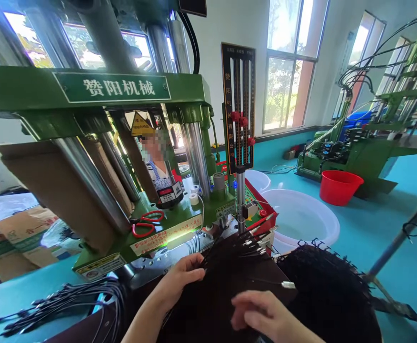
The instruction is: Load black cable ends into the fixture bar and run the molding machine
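Pinching a fanned bundle of thin black cables [230, 245], the left hand [180, 278] closes its fingertips around the strands near their middle, so the metal-tipped ends spread out toward the machine bed where they can be picked off one at a time; the cables are slim, dark and glossy, each ending in a small silvery connector, and they lie across a dark board on the lap, just in front of the green moulding machine [115, 90]. The right hand [262, 312] hovers low over the board, blurred, its fingers loosely curled and apparently holding nothing, near a single cable with a metal tip [287, 285] lying apart from the rest. More finished cables [62, 300] hang in a loose sheaf at the left, kept separate from the bundle. Red-handled scissors [146, 223] rest on the machine's ledge within reach. A white basin [301, 216] and a red bucket [340, 186] stand on the floor beyond, and another person [156, 164] sits behind the machine's columns
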The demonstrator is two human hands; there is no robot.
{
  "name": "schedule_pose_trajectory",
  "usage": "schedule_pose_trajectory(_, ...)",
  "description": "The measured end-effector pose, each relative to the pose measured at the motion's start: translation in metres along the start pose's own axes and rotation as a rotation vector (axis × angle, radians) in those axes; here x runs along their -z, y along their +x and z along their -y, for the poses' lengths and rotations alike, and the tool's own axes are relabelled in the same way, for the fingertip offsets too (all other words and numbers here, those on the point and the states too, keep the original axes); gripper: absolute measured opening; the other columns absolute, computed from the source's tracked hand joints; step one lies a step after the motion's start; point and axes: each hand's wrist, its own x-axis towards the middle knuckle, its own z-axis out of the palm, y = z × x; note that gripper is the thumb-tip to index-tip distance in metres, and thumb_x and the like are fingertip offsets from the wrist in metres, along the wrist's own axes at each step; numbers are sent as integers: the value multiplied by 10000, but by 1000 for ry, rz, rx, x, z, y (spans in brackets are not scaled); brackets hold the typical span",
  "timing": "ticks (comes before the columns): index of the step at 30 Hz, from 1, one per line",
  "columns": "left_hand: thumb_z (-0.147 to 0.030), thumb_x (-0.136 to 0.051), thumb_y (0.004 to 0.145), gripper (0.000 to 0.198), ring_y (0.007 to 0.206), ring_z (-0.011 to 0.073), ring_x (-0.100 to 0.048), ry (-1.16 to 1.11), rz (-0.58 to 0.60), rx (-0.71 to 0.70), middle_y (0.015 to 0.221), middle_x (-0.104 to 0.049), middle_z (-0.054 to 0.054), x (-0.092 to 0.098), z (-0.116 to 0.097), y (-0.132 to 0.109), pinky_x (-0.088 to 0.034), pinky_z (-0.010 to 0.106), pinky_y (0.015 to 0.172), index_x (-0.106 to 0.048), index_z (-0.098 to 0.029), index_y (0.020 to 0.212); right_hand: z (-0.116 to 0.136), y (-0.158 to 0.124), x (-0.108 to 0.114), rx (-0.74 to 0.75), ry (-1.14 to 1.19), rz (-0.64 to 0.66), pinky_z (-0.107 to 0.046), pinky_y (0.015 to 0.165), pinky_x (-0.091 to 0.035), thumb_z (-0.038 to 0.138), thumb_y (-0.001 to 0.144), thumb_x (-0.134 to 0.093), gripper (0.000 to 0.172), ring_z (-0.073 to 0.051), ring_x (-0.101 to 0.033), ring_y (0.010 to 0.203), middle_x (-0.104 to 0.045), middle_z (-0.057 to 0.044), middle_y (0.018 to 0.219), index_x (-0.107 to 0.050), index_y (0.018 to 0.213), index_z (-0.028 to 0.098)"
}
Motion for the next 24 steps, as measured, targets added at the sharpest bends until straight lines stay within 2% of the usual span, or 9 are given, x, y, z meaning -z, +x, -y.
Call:
schedule_pose_trajectory(3, -379, -677, 599, 285, 602, 95, -417, -41, 3, 3, 634, -517, -30, -2, 1, 2, -292, 220, 586, -555, -148, 712, 1, 42, -11, 120, 511, -74, -382, 837, -406, 291, 665, -703, 431, -219, -564, 960, -648, -40, 1015, -592, 1081, 277)
schedule_pose_trajectory(5, -419, -691, 576, 328, 590, 96, -424, -40, -47, 14, 624, -518, -32, -4, 8, 7, -293, 220, 577, -547, -152, 704, 9, 66, -9, 215, 697, -156, -361, 888, -373, 259, 676, -699, 372, -200, -536, 1011, -635, -28, 1051, -615, 1037, 279)
schedule_pose_trajectory(7, -457, -696, 558, 368, 585, 100, -437, -38, -116, 29, 622, -526, -33, -6, 18, 14, -302, 222, 573, -535, -159, 703, 18, 80, -3, 260, 777, -218, -347, 888, -369, 241, 728, -654, 250, -186, -557, 966, -667, -26, 955, -645, 978, 257)
schedule_pose_trajectory(9, -484, -692, 552, 394, 584, 102, -444, -26, -142, 25, 627, -531, -31, -7, 27, 21, -310, 223, 567, -531, -159, 706, 22, 86, 4, 254, 778, -265, -337, 864, -377, 221, 754, -628, 196, -180, -578, 907, -683, -26, 856, -662, 946, 232)
schedule_pose_trajectory(11, -500, -673, 574, 401, 578, 99, -438, 20, -93, -5, 632, -531, -28, -11, 30, 25, -304, 220, 548, -545, -155, 732, 21, 85, 8, 238, 738, -292, -331, 828, -389, 220, 763, -619, 178, -177, -588, 856, -686, -25, 813, -669, 934, 220)
schedule_pose_trajectory(14, -523, -614, 633, 390, 562, 95, -424, 108, -62, -51, 603, -513, -35, -20, 23, 30, -295, 219, 534, -565, -156, 752, 16, 80, 10, 229, 657, -345, -318, 774, -399, 258, 761, -626, 178, -172, -587, 806, -685, -18, 802, -673, 930, 225)
schedule_pose_trajectory(18, -503, -659, 580, 378, 508, 81, -400, 102, -163, -40, 523, -471, -59, -32, 9, 39, -265, 216, 505, -537, -162, 688, 13, 79, 11, 196, 560, -467, -277, 700, -407, 309, 694, -690, 221, -151, -574, 715, -675, 0, 751, -685, 893, 214)
schedule_pose_trajectory(21, -474, -678, 557, 371, 446, 62, -364, 29, -198, -24, 485, -472, -67, -34, 10, 44, -224, 208, 463, -487, -171, 651, 9, 81, 14, 204, 531, -526, -264, 629, -413, 322, 681, -699, 243, -134, -548, 625, -661, 3, 740, -678, 888, 198)
schedule_pose_trajectory(24, -476, -674, 560, 376, 438, 57, -375, -29, -221, 4, 487, -481, -67, -34, 13, 43, -232, 199, 452, -461, -177, 641, 5, 80, 16, 230, 551, -565, -256, 605, -417, 303, 679, -702, 205, -136, -538, 632, -642, 2, 730, -671, 848, 192)
